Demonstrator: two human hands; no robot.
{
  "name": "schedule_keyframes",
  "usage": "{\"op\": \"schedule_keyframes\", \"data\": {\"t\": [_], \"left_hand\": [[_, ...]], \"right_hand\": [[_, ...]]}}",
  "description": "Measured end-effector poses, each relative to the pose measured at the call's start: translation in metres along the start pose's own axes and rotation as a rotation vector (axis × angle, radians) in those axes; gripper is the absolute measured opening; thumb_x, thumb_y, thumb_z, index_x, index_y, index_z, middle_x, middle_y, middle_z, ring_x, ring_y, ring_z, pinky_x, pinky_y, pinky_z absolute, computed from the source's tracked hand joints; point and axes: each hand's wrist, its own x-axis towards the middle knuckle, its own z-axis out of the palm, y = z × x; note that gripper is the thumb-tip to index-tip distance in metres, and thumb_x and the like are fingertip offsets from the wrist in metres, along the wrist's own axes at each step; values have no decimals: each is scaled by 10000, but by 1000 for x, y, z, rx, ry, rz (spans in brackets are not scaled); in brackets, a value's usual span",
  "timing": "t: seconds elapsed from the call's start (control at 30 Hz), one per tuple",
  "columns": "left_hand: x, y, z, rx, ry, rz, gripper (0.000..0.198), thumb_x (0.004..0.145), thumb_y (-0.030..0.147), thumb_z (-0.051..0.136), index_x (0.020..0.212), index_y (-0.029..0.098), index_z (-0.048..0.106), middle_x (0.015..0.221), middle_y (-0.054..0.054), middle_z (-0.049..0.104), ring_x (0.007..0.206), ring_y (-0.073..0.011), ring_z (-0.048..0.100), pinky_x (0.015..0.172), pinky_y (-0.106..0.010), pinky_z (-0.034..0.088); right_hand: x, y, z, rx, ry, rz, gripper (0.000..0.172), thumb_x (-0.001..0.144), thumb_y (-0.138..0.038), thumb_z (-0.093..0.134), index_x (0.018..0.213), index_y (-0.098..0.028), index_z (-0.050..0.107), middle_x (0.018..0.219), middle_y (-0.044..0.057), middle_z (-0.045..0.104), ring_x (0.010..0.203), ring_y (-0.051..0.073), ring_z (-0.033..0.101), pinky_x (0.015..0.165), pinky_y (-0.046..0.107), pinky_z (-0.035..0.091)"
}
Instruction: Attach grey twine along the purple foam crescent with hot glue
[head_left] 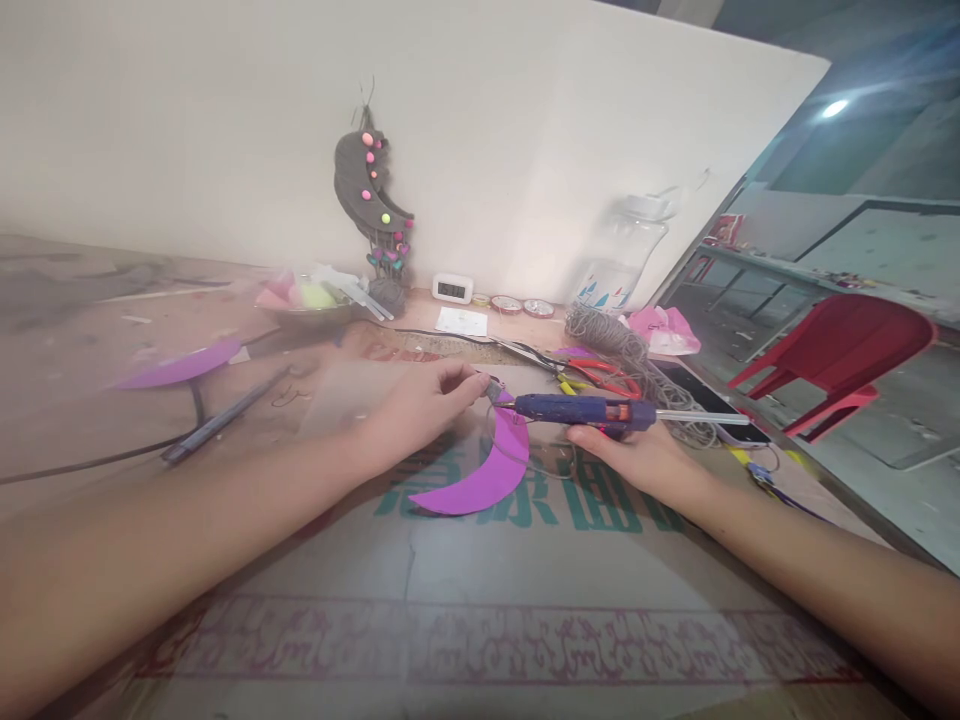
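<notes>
A purple crescent cutout hangs from my left hand, which pinches its upper tip. Grey yarn is wound round that tip, and a loose strand loops down across the crescent. My right hand is wrapped round a dark blue glue gun with a clear glue stick jutting from its back. The gun's nozzle points left and sits at the yarn-wrapped tip; whether it touches I cannot tell. Under both hands lies a printed sheet with green characters.
Behind stand a bowl, a small digital clock and a clear bottle. A grey yarn skein, orange-handled scissors and a phone lie right. A decorated grey crescent hangs on the wall.
</notes>
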Motion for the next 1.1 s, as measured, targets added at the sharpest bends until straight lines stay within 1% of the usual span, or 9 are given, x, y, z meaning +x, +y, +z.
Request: {"op": "schedule_keyframes", "data": {"t": [0.3,0.47,0.63,0.77,0.97,1.1], "left_hand": [[-1,0,1,17,-5,-29,406,855,572,436,797,195,575,595,26,500,440,-91,418,371,-205,284],[-1,1,0,12,2,-9,388,855,552,449,791,192,578,614,22,514,469,-91,431,382,-199,298],[-1,2,0,5,9,2,380,848,541,456,752,190,564,579,24,494,451,-92,421,372,-199,287],[-1,2,0,-15,7,-23,376,835,547,466,758,195,571,564,30,480,432,-92,405,359,-201,279],[-1,0,0,-4,-11,-28,389,844,563,453,788,197,572,583,26,493,422,-86,412,351,-194,281],[0,-2,0,-15,-23,-36,391,848,576,443,805,206,562,585,33,476,415,-85,402,343,-194,280]], "right_hand": [[0,-4,0,-7,-14,-18,302,690,-497,634,834,-232,612,792,42,719,854,267,682,775,398,567],[0,-3,0,14,-20,7,330,684,-477,653,900,-231,612,818,34,730,815,252,691,736,381,579],[0,-5,-1,2,-25,8,318,684,-475,649,885,-232,610,823,35,727,866,259,686,790,394,570],[0,-5,-1,-23,-25,8,317,693,-494,633,870,-232,616,829,42,727,903,271,681,822,415,562],[0,-2,-1,-35,12,13,392,687,-496,664,972,-228,647,923,50,740,938,279,683,835,422,565],[0,-3,-2,-37,-1,-2,360,717,-488,649,968,-230,662,891,41,744,908,271,690,857,424,553]]}}
